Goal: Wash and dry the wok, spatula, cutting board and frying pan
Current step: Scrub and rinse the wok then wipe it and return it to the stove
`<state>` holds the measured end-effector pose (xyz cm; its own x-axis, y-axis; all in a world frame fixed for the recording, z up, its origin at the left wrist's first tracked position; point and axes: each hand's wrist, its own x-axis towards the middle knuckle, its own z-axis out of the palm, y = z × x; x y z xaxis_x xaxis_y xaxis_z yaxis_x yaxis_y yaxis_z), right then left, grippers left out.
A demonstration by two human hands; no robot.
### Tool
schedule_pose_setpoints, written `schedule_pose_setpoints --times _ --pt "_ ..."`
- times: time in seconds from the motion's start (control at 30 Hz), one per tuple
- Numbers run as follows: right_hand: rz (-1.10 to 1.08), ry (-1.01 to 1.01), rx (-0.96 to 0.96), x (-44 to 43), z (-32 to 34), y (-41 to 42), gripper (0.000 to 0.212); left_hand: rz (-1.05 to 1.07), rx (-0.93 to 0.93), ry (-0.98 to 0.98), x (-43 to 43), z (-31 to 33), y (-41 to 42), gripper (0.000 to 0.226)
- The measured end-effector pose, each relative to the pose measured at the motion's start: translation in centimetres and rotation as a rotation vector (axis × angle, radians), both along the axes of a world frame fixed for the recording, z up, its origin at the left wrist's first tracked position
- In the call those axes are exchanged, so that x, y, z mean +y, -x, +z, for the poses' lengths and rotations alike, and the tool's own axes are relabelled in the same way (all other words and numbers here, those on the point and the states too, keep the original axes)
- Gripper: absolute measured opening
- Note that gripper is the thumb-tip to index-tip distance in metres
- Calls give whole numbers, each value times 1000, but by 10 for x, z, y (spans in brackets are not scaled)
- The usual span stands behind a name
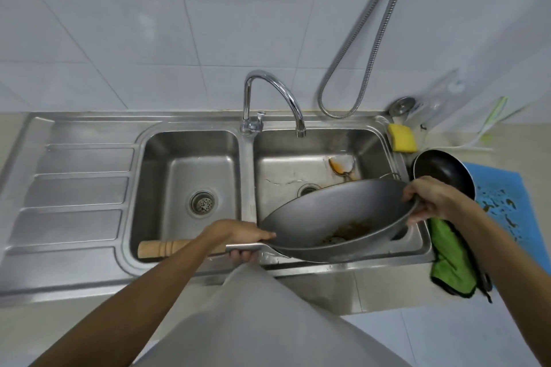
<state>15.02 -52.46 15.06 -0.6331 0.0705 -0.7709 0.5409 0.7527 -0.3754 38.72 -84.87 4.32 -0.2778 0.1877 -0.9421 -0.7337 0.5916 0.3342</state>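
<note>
Over right basin (286,164): holding wok (337,211) tilted, long axis left-right; left hand (241,238) clenched round handle (235,247), right hand (432,195) gripping opposite rim; faucet (299,125) just behind, above.

No legible text or labels anywhere.

wok (337,217) fills right basin, left basin (190,170) open

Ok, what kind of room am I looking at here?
Most likely a home kitchen: a stainless steel double-bowl sink with a curved chrome tap, a yellow sponge at its back corner, and a dirty grey metal wok held over the right bowl.
</note>
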Motion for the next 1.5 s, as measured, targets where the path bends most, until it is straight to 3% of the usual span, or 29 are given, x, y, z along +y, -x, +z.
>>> schedule_pose_setpoints --times 0.07,0.17,0.37,0.5,0.67,0.87,1.03,1.1,1.23,1.5 --pt "-12 33 6 1 -1 -1 7 -26 -47 5 -1 11 0 64" --pt "-46 114 40 7 -3 -3 12 -35 48 47 0 19 -2 63" --pt "-28 254 133 24 -22 -11 54 205 -18 0 8 21 -18 60" --pt "31 351 127 32 -39 -17 57 286 -76 62 17 18 -34 61" --pt "77 446 205 48 -75 -36 51 349 110 299 42 10 -57 62" --pt "265 59 634 118 -110 -74 37 426 276 452 73 13 -72 67" --pt "335 -271 861 205 -139 -97 29 466 306 506 102 17 -84 73" --pt "447 -365 879 227 -146 -94 36 495 300 527 116 20 -90 72" --pt "591 -327 843 241 -158 -88 50 564 293 553 139 27 -99 72" --pt "574 -309 786 236 -171 -81 65 607 342 645 163 37 -106 74"
